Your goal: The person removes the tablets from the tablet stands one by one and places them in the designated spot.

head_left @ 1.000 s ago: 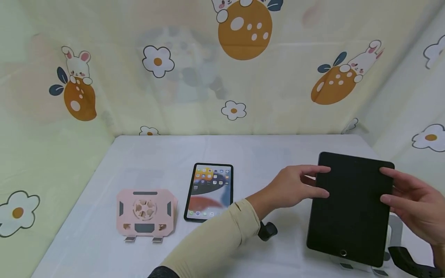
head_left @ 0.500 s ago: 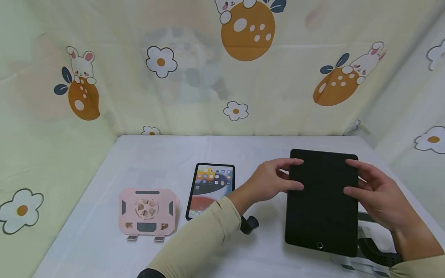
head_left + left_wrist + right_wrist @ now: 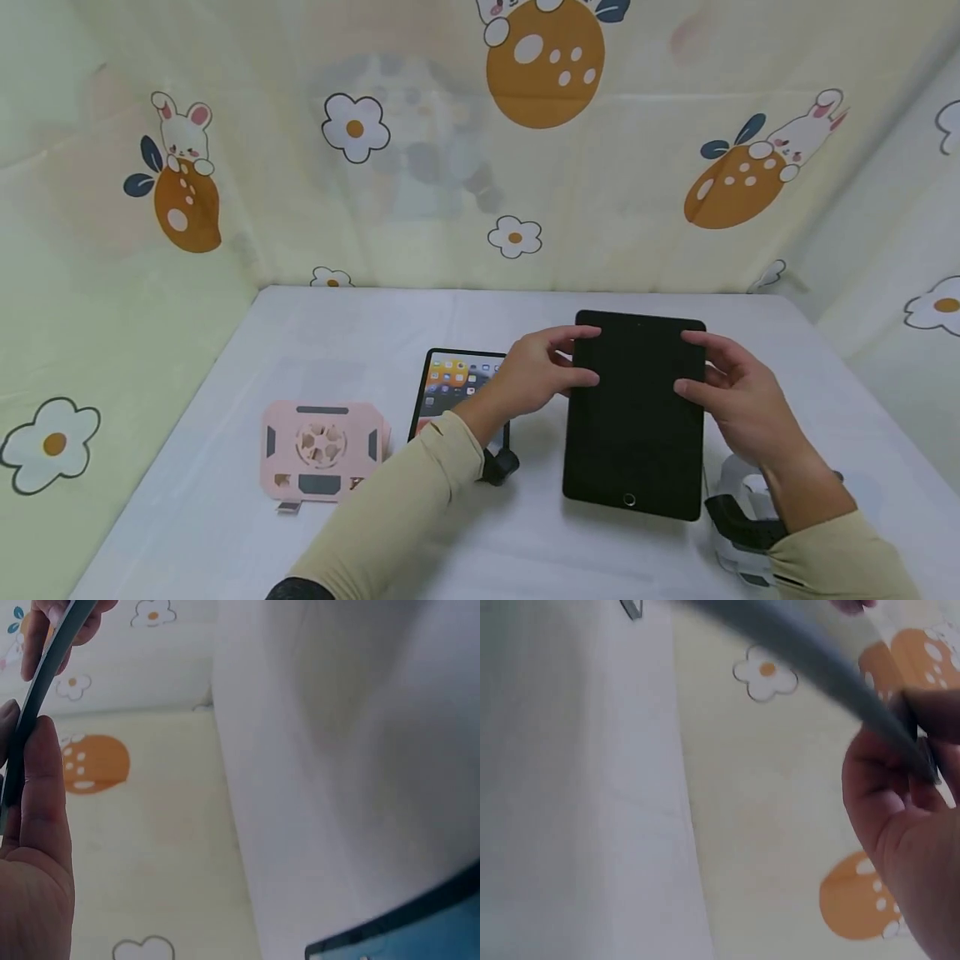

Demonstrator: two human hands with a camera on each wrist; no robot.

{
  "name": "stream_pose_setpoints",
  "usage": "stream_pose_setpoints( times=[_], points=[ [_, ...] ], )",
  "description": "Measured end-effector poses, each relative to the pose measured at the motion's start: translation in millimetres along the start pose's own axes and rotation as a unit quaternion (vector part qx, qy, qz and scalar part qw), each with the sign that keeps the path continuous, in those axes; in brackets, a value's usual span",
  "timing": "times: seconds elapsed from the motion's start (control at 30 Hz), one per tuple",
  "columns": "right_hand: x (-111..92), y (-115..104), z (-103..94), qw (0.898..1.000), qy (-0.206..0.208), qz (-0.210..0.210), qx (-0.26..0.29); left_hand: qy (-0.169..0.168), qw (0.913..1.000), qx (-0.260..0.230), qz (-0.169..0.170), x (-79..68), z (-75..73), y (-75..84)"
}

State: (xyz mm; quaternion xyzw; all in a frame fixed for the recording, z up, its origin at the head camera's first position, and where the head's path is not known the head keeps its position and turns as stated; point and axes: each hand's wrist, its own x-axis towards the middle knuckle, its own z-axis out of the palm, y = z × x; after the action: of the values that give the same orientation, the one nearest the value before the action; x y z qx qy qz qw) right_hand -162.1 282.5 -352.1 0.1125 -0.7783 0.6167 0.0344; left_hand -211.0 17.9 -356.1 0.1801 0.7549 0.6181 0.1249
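Observation:
A black tablet (image 3: 636, 417) with a dark screen and a round home button is held upright, tilted back a little, above the table. My left hand (image 3: 534, 371) pinches its left edge, thumb and a finger on the screen side. The right hand (image 3: 742, 400) grips the opposite edge the same way. In the left wrist view the tablet (image 3: 39, 694) appears edge-on between both hands; the right wrist view shows its blurred edge (image 3: 810, 664) running into the right hand (image 3: 907, 802). Behind my left wrist lies a second tablet (image 3: 459, 385) with a lit screen, partly covered.
On the left of the white table (image 3: 360, 329) lies a pink stand (image 3: 321, 450) with a round cut-out, partly covered by the left sleeve. A white and grey stand (image 3: 738, 546) is partly hidden under the right wrist. Patterned cloth (image 3: 420, 250) hangs behind.
Both hands have carried the black tablet leftward, away from the white and grey stand on the right. The left forearm now covers more of the lit tablet and part of the pink stand.

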Motion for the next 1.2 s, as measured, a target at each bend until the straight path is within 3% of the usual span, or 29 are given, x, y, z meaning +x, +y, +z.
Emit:
stream_pose_setpoints(
  times=[0.1, 0.43, 0.97, 1.2],
  points=[
    [5, -1, 12.3, 0.999, 0.020, 0.009, -0.038, 0.005, 1.0000, 0.008, -0.004, -0.2, -8.4, -3.0],
    [20, 4, 36.5, 0.999, 0.020, 0.031, -0.010, 0.016, 0.9996, 0.000, -0.023, -3.1, -26.7, -14.4],
    [43, 21, 63.5, 0.992, -0.012, 0.110, -0.060, 0.040, 0.9960, -0.028, -0.075, 2.2, -41.0, -51.1],
    [48, 34, 71.2, 0.989, -0.009, 0.134, -0.066, 0.057, 0.9941, 0.011, -0.091, 4.9, -40.9, -57.0]
  ],
)
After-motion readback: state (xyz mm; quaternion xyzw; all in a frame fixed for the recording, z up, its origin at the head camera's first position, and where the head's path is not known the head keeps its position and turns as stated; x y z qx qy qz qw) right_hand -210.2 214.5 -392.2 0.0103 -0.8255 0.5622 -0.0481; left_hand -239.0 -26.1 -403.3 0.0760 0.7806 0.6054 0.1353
